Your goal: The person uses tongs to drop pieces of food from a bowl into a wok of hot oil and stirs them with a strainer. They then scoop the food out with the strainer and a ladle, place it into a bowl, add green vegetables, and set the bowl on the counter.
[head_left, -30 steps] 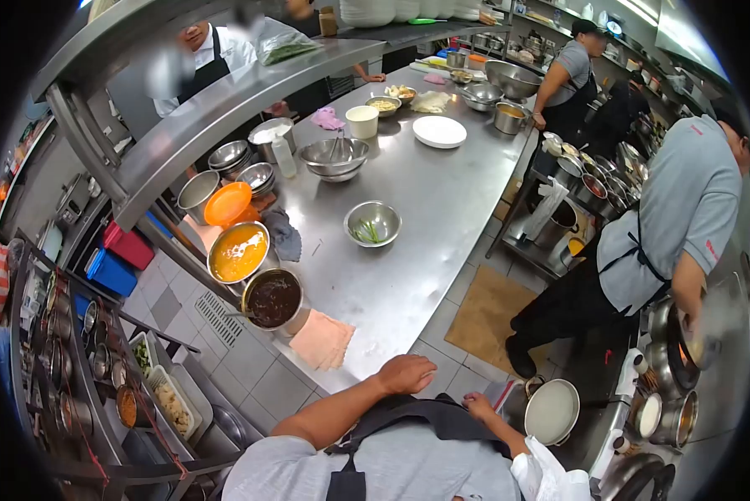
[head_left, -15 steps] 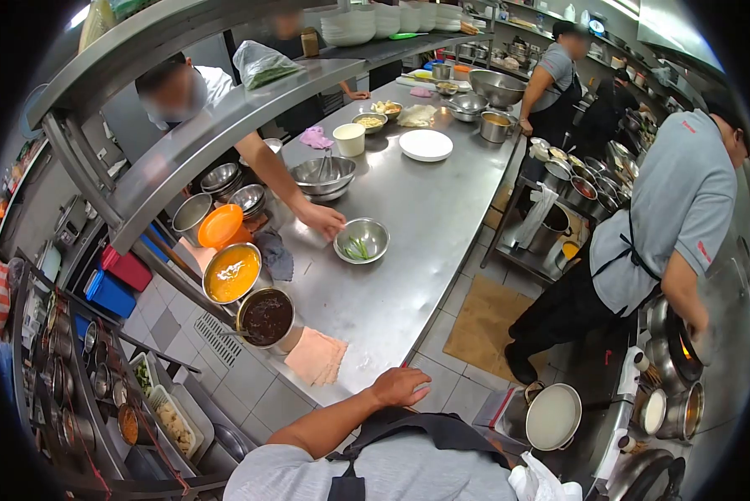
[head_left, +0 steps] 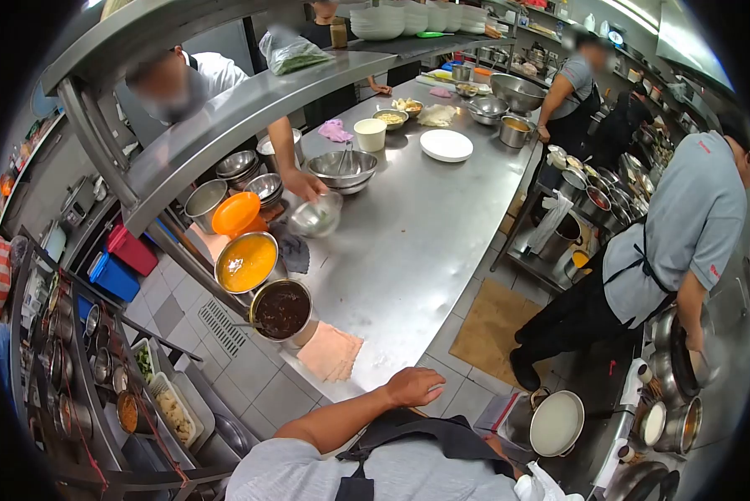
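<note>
My left hand (head_left: 416,387) is in front of my dark apron (head_left: 391,438), just off the near end of the steel table (head_left: 391,292). Its fingers curl inward, and nothing shows in them. Closest to it on the table lies a folded peach cloth (head_left: 331,352). Beyond that stand a pot of dark sauce (head_left: 282,311) and a pot of orange liquid (head_left: 247,261). My right hand is out of sight. Across the table, a co-worker's hand (head_left: 305,185) holds a small metal bowl (head_left: 316,215), tilted and blurred by motion.
A white plate stack (head_left: 446,146), mixing bowls (head_left: 341,169) and a white tub (head_left: 370,134) stand farther along the table. An overhead steel shelf (head_left: 250,104) crosses the left side. At right, a person in a grey shirt (head_left: 671,225) works at the stove. A large pot (head_left: 557,423) is near my right side.
The co-worker's hand has lifted the metal bowl off the table and drawn it left, tilting it. My view has shifted slightly; my left hand keeps much the same pose.
</note>
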Action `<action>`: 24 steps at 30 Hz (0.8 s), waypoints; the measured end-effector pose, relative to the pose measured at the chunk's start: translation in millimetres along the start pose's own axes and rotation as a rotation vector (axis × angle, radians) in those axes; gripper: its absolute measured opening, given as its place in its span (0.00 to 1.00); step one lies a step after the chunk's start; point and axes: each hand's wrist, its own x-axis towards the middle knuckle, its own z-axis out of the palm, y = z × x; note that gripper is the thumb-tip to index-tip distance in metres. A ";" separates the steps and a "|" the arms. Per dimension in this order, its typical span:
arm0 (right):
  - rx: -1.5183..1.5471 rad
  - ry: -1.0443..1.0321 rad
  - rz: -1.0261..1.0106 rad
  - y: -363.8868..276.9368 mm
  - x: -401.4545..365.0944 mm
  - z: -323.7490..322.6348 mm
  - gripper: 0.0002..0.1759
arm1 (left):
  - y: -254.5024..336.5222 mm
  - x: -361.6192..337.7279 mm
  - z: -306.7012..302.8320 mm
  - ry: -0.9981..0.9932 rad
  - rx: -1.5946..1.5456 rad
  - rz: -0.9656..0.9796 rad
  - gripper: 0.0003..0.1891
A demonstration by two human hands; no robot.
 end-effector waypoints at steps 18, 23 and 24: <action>0.144 0.093 0.020 -28.0 -24.0 -3.2 0.11 | -1.4 -4.3 1.9 0.065 -0.034 0.011 0.10; 0.078 0.021 0.044 -14.1 -9.5 8.0 0.11 | -0.2 -3.7 0.9 0.045 -0.026 0.028 0.10; 0.071 0.022 0.064 -12.7 -9.3 9.1 0.11 | 1.0 -4.0 -0.1 0.034 -0.025 0.023 0.10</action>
